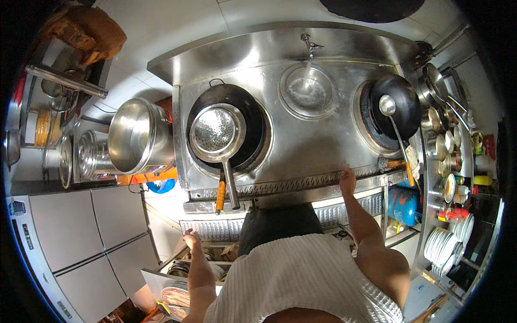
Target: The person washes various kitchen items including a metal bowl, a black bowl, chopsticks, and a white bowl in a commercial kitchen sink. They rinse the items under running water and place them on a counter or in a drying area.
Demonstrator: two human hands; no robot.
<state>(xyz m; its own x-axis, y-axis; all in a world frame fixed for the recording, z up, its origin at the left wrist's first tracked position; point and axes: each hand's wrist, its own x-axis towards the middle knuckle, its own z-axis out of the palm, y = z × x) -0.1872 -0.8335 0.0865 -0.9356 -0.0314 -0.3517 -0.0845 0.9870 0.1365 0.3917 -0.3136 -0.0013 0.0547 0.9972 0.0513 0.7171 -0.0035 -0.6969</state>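
My left hand (pixel 192 238) hangs loosely beside my body, left of the stove's front edge, with its fingers a little apart and nothing in them. Over the slotted drain strip (pixel 282 185) at the stove's front is my right hand (pixel 347 181); whether it touches the metal I cannot tell. A perforated metal strainer ladle (pixel 216 131) lies across the black wok (pixel 252 121) on the left burner. Water runs from a wall tap (pixel 311 45) into a round metal basin (pixel 308 92). On the right, a cooking ladle (pixel 387 105) rests in a tilted black wok (pixel 406 91).
A large steel pot (pixel 135 135) stands left of the stove. Beside the right burner lies a bristle brush (pixel 394 164). Bowls and stacked white plates (pixel 439 246) line the right-hand shelf. Under the stove's right end is a blue gas cylinder (pixel 404 206). A white refrigerator (pixel 66 226) stands at left.
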